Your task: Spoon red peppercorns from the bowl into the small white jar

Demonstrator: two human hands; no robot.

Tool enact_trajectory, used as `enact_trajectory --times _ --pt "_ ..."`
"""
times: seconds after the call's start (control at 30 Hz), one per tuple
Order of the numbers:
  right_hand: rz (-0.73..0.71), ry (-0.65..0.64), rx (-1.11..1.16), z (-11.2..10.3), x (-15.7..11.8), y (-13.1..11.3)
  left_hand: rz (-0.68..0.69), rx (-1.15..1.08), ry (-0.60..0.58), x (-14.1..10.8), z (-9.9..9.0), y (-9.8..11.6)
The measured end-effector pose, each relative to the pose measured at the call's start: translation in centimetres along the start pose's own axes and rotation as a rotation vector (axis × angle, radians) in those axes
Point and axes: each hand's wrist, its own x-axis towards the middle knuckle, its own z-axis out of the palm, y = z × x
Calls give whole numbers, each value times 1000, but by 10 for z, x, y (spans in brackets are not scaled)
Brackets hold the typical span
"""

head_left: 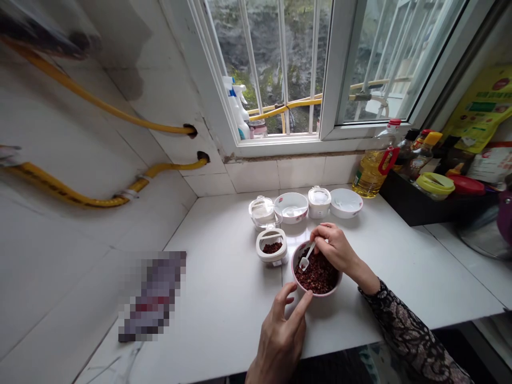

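My right hand (332,248), in a dark lace sleeve, pinches a small white spoon (306,257) with its scoop in the spice. The spice is a dark red-brown dried one, perhaps peppercorns, heaped in a white bowl with a pink rim (320,291). My left hand (280,336) is at the bowl's near left side, fingers apart, its fingertips at or just by the rim. To the left stands a small white open-lidded container (272,257) holding the same dark spice.
Along the white counter (224,298) stand a lidded glass jar (262,213), white bowls (346,204) and a white lidded container (319,201). A cooking oil bottle (374,173) and a black tray of condiments (416,208) sit back right. A pixelated object (152,296) lies at left.
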Motion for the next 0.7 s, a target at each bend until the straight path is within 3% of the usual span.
enact_trajectory --times 0.27,0.4,0.5,0.6,0.7 --pt "253 1 260 -6 2 5 11 12 -7 0 1 -1" --pt "131 8 131 -2 1 2 4 25 -18 -1 1 -1" --pt "43 -56 64 2 0 -2 6 37 -14 -1 2 -1" --pt "58 -94 97 3 -1 -3 10 33 -6 -1 2 -1" --pt "162 -79 204 1 0 -1 8 28 -13 -1 1 -1"
